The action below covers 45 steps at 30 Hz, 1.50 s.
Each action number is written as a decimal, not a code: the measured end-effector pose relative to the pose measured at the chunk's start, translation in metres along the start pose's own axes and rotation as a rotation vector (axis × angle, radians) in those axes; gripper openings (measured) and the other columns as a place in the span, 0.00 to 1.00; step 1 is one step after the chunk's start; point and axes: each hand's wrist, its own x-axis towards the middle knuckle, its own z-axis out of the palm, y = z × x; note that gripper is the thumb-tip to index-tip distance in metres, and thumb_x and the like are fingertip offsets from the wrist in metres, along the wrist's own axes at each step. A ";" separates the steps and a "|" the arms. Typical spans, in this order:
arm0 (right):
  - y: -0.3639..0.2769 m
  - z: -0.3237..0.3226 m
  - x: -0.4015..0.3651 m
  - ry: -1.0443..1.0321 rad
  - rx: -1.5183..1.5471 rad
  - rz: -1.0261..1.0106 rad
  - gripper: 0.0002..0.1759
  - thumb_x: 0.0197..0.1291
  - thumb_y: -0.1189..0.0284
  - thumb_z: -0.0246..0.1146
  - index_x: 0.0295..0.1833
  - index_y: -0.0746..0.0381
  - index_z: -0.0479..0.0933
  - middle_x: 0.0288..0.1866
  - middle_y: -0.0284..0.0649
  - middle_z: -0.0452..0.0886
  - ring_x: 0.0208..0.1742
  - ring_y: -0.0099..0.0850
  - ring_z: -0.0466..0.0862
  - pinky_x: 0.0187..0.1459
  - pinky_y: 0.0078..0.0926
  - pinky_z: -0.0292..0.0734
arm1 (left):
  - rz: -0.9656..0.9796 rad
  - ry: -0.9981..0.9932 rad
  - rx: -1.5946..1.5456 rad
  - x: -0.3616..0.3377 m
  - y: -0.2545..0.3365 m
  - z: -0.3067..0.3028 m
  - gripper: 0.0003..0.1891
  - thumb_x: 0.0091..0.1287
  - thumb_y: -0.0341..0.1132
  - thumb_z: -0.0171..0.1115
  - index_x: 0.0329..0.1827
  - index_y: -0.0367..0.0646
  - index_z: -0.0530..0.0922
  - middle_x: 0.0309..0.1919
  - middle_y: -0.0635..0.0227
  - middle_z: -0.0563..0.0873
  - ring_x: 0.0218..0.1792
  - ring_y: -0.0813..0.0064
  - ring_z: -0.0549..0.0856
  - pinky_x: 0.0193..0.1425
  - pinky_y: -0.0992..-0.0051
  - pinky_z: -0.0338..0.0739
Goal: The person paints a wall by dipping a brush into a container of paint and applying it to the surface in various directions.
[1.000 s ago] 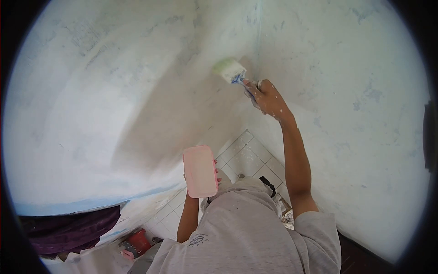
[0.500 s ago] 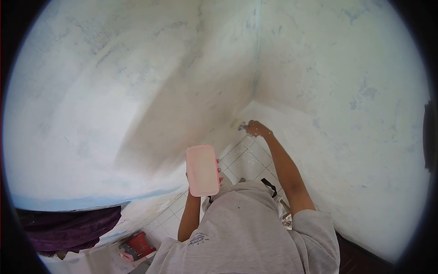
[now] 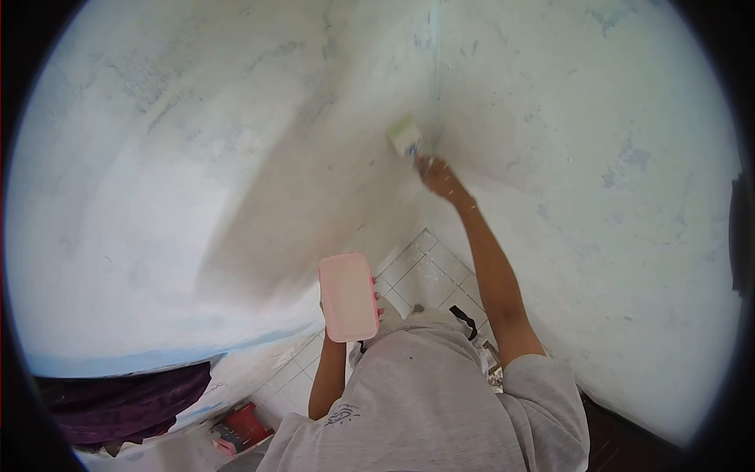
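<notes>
My right hand (image 3: 442,179) grips the handle of a paintbrush (image 3: 405,137), its wide pale bristles close against the left wall (image 3: 314,181) beside the room's corner. White flecks dot the hand and wrist. Held level in front of my body, a pink rectangular plastic container (image 3: 349,297) carries a pale, whitish liquid. My left hand (image 3: 377,297) supports it from below, with fingertips curled over its right edge and the palm hidden underneath.
To the right rises another patchy whitish wall (image 3: 613,236). White floor tiles (image 3: 425,279) with splatters lie below the corner. At lower left hang a dark purple cloth (image 3: 126,401) and, beneath it, a red and grey object (image 3: 244,429).
My right hand has swept the paintbrush upward along the left wall, from near the floor to higher beside the corner. The container in my left hand stays almost where it was.
</notes>
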 end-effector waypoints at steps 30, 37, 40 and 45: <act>-0.026 0.071 -0.080 -0.525 0.475 0.217 0.22 0.60 0.69 0.59 0.55 0.75 0.73 0.33 0.52 0.83 0.32 0.42 0.85 0.34 0.35 0.82 | -0.066 -0.057 -0.115 0.006 0.010 -0.011 0.44 0.63 0.65 0.53 0.74 0.44 0.58 0.65 0.53 0.70 0.58 0.48 0.76 0.60 0.34 0.69; 0.056 -0.053 0.017 -0.536 1.095 0.788 0.29 0.64 0.55 0.58 0.20 0.69 0.75 0.18 0.46 0.80 0.19 0.36 0.82 0.29 0.34 0.80 | -0.082 -0.096 -0.144 0.004 0.011 -0.003 0.44 0.63 0.65 0.53 0.74 0.43 0.58 0.65 0.53 0.70 0.57 0.47 0.76 0.60 0.35 0.69; 0.084 -0.151 0.041 -0.362 1.051 0.795 0.29 0.66 0.55 0.58 0.20 0.68 0.74 0.15 0.41 0.76 0.15 0.30 0.75 0.22 0.32 0.72 | -0.067 -0.092 -0.119 0.005 0.006 -0.006 0.45 0.62 0.66 0.54 0.74 0.43 0.59 0.64 0.54 0.70 0.57 0.49 0.77 0.60 0.36 0.70; 0.065 -0.206 0.035 -0.062 1.529 0.855 0.25 0.71 0.57 0.54 0.26 0.65 0.74 0.14 0.30 0.67 0.14 0.20 0.67 0.18 0.24 0.63 | 0.008 -0.103 -0.037 0.018 -0.002 0.006 0.42 0.65 0.67 0.50 0.73 0.46 0.61 0.66 0.58 0.71 0.58 0.52 0.76 0.63 0.41 0.70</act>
